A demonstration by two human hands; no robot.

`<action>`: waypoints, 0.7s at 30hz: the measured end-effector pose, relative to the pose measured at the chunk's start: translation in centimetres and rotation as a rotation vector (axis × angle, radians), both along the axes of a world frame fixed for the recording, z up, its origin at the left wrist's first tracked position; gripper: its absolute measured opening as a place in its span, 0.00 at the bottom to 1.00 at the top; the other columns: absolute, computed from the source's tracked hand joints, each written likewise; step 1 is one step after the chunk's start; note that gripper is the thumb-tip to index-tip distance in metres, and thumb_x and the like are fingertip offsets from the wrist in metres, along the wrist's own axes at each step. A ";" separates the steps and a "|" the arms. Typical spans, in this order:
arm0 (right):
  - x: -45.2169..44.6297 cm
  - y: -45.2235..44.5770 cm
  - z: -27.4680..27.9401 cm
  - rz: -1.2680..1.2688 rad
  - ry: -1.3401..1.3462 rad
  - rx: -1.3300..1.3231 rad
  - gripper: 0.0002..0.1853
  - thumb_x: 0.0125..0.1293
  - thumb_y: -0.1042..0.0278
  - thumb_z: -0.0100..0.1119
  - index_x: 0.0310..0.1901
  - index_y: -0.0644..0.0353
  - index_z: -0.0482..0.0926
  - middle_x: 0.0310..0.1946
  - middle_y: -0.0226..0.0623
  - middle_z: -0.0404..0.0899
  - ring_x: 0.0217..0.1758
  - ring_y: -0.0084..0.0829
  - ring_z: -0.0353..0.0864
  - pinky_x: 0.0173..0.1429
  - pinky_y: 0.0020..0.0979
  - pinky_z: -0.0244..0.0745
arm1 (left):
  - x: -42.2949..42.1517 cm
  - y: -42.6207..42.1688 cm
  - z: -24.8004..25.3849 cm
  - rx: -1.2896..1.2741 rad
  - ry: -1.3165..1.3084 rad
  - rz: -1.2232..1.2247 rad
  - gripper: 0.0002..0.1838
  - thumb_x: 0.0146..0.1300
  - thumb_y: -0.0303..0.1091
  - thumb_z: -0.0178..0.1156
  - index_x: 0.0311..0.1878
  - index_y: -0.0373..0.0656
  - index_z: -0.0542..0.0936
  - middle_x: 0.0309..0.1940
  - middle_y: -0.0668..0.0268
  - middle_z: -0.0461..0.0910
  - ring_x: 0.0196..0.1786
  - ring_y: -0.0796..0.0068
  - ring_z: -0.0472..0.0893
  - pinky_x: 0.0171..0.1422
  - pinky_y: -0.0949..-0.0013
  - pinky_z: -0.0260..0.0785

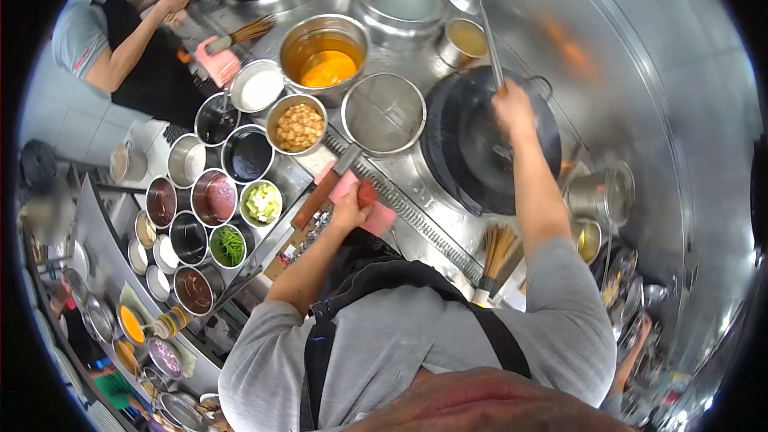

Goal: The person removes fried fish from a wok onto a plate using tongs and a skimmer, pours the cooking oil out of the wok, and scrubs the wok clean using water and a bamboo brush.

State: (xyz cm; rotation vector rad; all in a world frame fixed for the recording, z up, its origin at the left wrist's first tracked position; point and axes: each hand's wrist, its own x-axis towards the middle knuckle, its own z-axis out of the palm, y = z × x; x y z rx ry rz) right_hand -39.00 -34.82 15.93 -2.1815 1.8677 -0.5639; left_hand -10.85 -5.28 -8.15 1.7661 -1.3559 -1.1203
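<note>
My right hand is closed round the handle of a long metal ladle, above the black wok. The ladle's bowl hangs over the wok's far side, near a small metal pot. My left hand is closed at the counter's front edge, over a pink cloth, with a reddish bit of something at its fingers. Beside that hand lies a strainer's wooden handle; the round mesh strainer rests left of the wok.
Left stand bowls of nuts, chopped pale vegetables, green strips and sauces. A pot of orange oil is behind. A bamboo brush stands right of centre. A co-worker works at the upper left.
</note>
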 end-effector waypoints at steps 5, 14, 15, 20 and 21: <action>13.0 -10.1 -1.8 -0.028 0.021 0.291 0.09 0.56 0.71 0.58 0.34 0.69 0.76 0.23 0.48 0.79 0.21 0.40 0.80 0.29 0.41 0.76 | 0.7 -0.1 3.6 -0.026 -0.320 -0.028 0.38 0.51 0.46 0.68 0.63 0.39 0.67 0.49 0.47 0.77 0.53 0.46 0.76 0.59 0.51 0.69; 14.5 -13.1 -5.3 -0.203 -1.409 0.722 0.03 0.55 0.76 0.59 0.29 0.65 0.75 0.25 0.44 0.79 0.21 0.30 0.75 0.24 0.25 0.70 | 1.8 1.3 5.7 -0.109 -0.389 -0.034 0.41 0.51 0.49 0.68 0.64 0.35 0.65 0.56 0.43 0.69 0.60 0.43 0.70 0.66 0.50 0.63; 13.3 -12.6 -5.1 -0.197 -1.479 0.720 0.04 0.55 0.75 0.59 0.30 0.65 0.75 0.26 0.44 0.79 0.22 0.30 0.75 0.24 0.24 0.69 | 2.0 2.0 6.2 -0.111 -0.360 -0.037 0.40 0.54 0.48 0.66 0.65 0.35 0.64 0.58 0.42 0.68 0.61 0.41 0.69 0.66 0.49 0.63; 6.8 -4.8 -0.6 -0.020 -1.604 0.622 0.06 0.55 0.72 0.59 0.33 0.65 0.75 0.29 0.42 0.79 0.23 0.29 0.75 0.24 0.22 0.68 | 2.1 6.0 8.4 -0.124 -0.303 0.015 0.31 0.62 0.39 0.61 0.65 0.36 0.65 0.63 0.44 0.67 0.66 0.42 0.67 0.70 0.52 0.60; 5.2 -3.0 0.1 -0.015 -1.604 0.603 0.07 0.55 0.70 0.59 0.33 0.64 0.77 0.28 0.39 0.80 0.23 0.28 0.76 0.24 0.24 0.68 | 2.1 6.7 8.1 -0.132 -0.306 -0.016 0.31 0.62 0.39 0.61 0.65 0.36 0.65 0.63 0.44 0.67 0.66 0.42 0.67 0.70 0.52 0.60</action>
